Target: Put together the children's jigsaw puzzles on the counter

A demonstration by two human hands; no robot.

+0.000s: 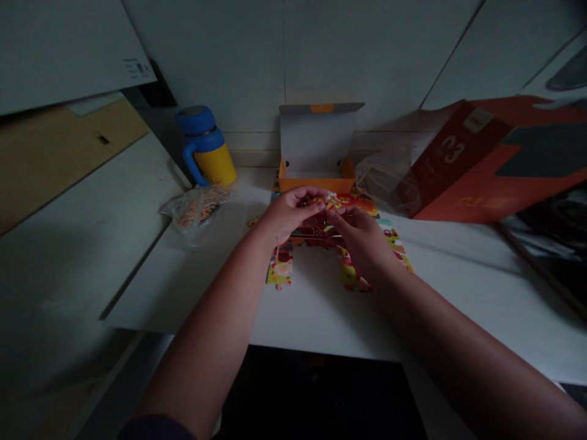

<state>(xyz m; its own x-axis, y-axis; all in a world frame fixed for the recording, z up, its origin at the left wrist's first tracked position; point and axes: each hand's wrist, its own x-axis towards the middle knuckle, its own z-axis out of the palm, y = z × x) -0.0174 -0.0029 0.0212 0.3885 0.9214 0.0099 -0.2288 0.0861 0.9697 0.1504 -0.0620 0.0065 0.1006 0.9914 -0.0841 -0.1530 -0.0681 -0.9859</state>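
Observation:
My left hand (291, 212) and my right hand (360, 235) meet above a colourful, partly joined jigsaw puzzle (280, 269) on the white table. Between their fingertips is a small bunch of colourful puzzle pieces (331, 200), pinched from both sides. The fingers of each hand are closed round it, and they cover part of it. Just behind the hands stands an orange box (316, 184) with its lid raised. Puzzle parts show below both hands, with bare white table between the two lower strips.
A blue and yellow flask (213, 156) stands at the back left, behind a clear bag of orange-brown things (199, 208). Crumpled clear plastic (387, 183) lies beside a large red-orange box (495, 165) on the right. The table's front edge (321, 352) is near my forearms.

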